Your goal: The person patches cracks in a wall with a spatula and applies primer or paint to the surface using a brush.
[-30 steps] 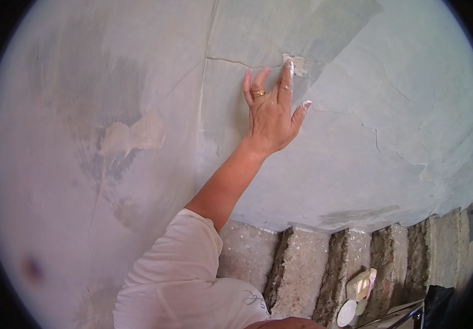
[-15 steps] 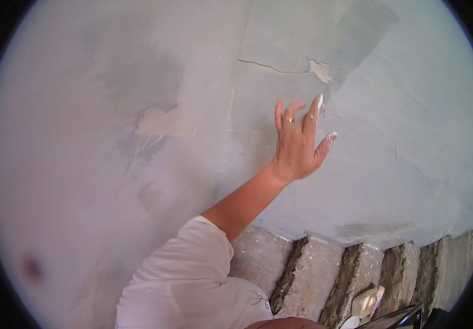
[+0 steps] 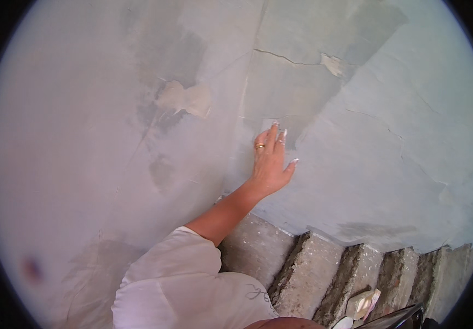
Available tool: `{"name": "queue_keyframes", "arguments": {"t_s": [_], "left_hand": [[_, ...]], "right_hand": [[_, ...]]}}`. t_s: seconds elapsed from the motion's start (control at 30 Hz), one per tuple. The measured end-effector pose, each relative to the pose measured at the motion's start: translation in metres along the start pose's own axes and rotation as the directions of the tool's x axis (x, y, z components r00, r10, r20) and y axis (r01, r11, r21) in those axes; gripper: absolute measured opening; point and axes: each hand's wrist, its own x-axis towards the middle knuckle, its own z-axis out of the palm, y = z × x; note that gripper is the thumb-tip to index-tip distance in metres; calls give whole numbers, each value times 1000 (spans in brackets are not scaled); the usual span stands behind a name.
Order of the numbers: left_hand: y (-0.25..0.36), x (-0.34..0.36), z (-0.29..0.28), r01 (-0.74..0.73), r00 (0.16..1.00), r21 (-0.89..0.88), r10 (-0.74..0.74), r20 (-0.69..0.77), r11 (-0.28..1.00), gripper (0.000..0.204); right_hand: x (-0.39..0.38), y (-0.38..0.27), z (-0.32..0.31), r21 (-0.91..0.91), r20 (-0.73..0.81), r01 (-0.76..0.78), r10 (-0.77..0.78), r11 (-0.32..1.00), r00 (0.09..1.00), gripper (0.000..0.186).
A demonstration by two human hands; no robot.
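My left hand (image 3: 272,167) reaches up to the pale grey-blue plastered wall (image 3: 379,181), its fingers apart and holding nothing. White paste coats the tips of the thumb and some fingers, and a gold ring sits on one finger. The fingertips are at the wall, by a faint crack below a darker damp-looking patch (image 3: 285,93). Above the hand, a thin crack runs right to a pale chipped or filled spot (image 3: 333,64). A beige filled patch (image 3: 184,98) marks the wall to the left. I do not see my right hand.
Rough concrete steps (image 3: 307,271) spattered with white run along the wall's foot at lower right. A cream block-like object (image 3: 360,305) with a pink edge lies over them. Beside it, a dark glossy rim (image 3: 395,318) crosses the bottom edge.
My left hand has moved down and left along the wall, its fingers closer together than before. The view has also shifted slightly.
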Motion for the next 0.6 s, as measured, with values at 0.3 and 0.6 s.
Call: {"name": "queue_keyframes", "arguments": {"t_s": [0.3,0.6], "left_hand": [[-39,-80,10,48,965,-15,-43,259,999,65],[-59,-155,47,46,844,1,-40,535,999,63]], "right_hand": [[-93,125,-57,64,-133,-428,433,901,892,32],[-288,243,-113,-447,-13,-315,345,838,938,33]]}}
